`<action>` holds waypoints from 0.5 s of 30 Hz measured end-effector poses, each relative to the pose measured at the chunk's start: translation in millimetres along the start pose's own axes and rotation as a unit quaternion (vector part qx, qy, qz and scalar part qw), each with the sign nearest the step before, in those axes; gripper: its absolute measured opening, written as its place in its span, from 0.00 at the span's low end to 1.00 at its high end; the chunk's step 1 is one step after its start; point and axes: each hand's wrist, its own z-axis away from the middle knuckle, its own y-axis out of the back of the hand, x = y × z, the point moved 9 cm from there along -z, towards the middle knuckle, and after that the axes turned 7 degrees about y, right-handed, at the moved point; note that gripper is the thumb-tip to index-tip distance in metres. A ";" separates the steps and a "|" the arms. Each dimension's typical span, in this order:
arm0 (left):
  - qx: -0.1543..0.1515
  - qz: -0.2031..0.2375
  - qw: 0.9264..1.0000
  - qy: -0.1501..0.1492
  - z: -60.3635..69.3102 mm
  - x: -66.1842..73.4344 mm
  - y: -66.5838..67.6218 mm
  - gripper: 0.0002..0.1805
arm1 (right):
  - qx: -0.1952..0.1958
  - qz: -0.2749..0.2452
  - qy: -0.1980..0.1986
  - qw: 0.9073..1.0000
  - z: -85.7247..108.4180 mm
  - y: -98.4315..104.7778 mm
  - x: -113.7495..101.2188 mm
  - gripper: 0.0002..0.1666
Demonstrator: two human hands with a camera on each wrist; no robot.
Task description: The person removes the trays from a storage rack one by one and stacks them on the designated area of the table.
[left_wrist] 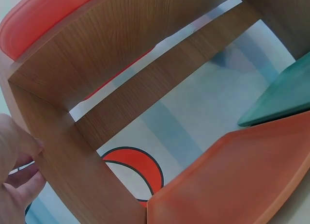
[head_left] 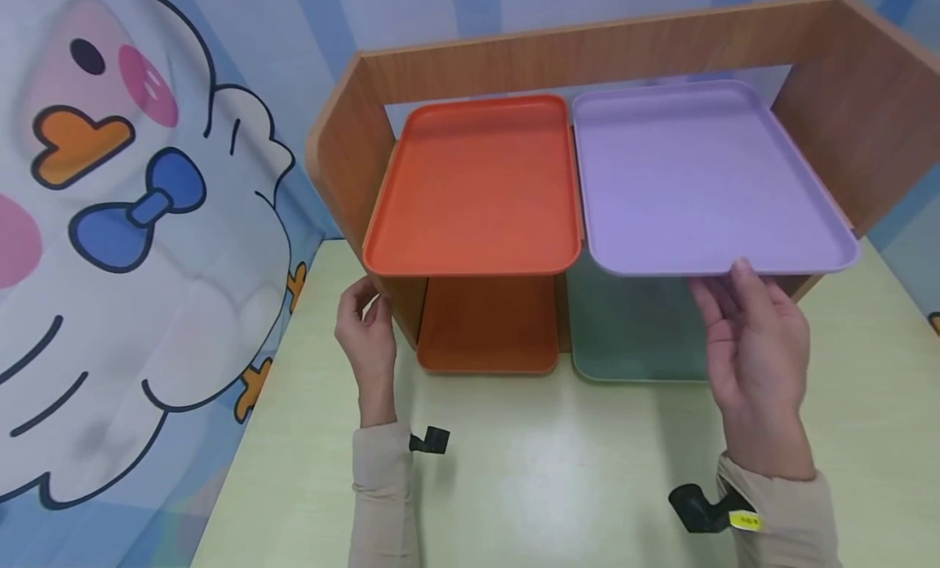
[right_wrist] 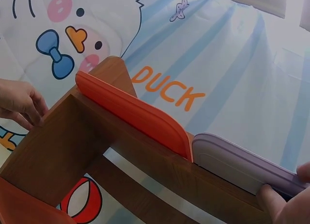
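Note:
A wooden shelf (head_left: 602, 60) carries a red-orange tray (head_left: 477, 184) and a purple tray (head_left: 705, 176) side by side on its upper level. My right hand (head_left: 764, 356) pinches the purple tray's front edge, thumb above and fingers beneath. The right wrist view shows its thumb and a finger (right_wrist: 272, 200) at the purple tray (right_wrist: 232, 161). My left hand (head_left: 370, 331) touches the shelf's left side panel low down, fingers loosely bent; the left wrist view also has this hand (left_wrist: 17, 166) against the panel (left_wrist: 72, 161).
On the lower level lie an orange tray (head_left: 488, 327) and a green tray (head_left: 639, 331). The shelf stands on a pale table (head_left: 529, 470). A curtain with a cartoon duck (head_left: 184, 307) hangs at the left and behind the shelf.

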 end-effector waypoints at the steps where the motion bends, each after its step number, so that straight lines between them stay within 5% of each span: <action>1: 0.000 0.001 1.000 -0.003 -0.1 -0.1 0.3 0.16 | 0.003 0.001 0.003 1.000 0.1 0.1 -0.4 0.18; 15: 0.002 0.000 1.000 -0.026 0.3 2.3 0.8 0.14 | 0.015 0.016 0.047 0.999 4.9 0.3 -5.2 0.18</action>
